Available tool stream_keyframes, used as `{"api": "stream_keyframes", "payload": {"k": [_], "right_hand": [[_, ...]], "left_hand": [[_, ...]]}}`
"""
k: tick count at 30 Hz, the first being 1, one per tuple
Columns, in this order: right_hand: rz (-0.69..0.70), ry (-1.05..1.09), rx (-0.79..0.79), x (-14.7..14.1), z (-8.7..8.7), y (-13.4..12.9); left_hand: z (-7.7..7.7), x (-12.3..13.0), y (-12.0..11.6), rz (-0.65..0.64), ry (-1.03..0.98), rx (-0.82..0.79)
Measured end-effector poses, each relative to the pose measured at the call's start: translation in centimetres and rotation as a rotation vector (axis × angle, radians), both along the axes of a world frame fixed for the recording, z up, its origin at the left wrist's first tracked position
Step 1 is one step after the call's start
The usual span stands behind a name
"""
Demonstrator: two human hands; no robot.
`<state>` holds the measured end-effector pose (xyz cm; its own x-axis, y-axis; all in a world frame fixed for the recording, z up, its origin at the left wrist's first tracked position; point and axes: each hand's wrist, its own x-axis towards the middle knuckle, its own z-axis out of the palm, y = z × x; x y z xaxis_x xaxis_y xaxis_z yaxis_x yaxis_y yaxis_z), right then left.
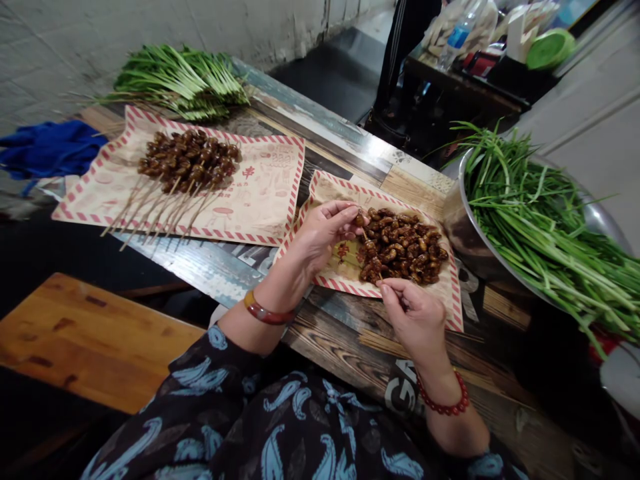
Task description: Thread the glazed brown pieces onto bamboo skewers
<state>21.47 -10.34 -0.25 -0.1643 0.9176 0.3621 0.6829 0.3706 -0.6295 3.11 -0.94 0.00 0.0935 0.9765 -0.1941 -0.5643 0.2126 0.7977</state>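
Observation:
My left hand (326, 230) is closed in a pinch on a small glossy brown piece (359, 219) that looks like a silkworm pupa. My right hand (416, 317) grips a thin wooden skewer (365, 235) near its lower end; the skewer slants up toward the left fingertips. Both hands are over a loose pile of the same brown pieces (407, 248), spread on printed paper (327, 189) with a red striped border. To the left, a second striped paper (273, 200) bears several loaded skewers (190, 160), their bare sticks pointing toward me.
Chopped green stalks (185, 80) lie at the table's far left, near a blue cloth (50, 150). At right, long green stems overflow a metal bowl (457, 220). Several bare skewers (383, 345) rest by the near edge. A wooden bench (95, 340) stands lower left; someone's dark trouser leg (393, 60) shows behind.

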Motion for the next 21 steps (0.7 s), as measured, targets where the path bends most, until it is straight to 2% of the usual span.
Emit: {"api": "stream_keyframes", "payload": {"k": [10, 16, 21], "right_hand": [[-0.018, -0.015, 0.022, -0.01, 0.05, 0.15], [0.001, -0.034, 0.047, 0.15, -0.16, 0.31], [-0.002, -0.035, 0.061, 0.13, -0.2, 0.31]], "left_hand": [[0.0, 0.64, -0.33, -0.018, 0.015, 0.022], [-0.42, 0.57, -0.4, -0.112, -0.059, -0.026], [-0.71, 0.74, -0.55, -0.119, -0.048, -0.027]]}}
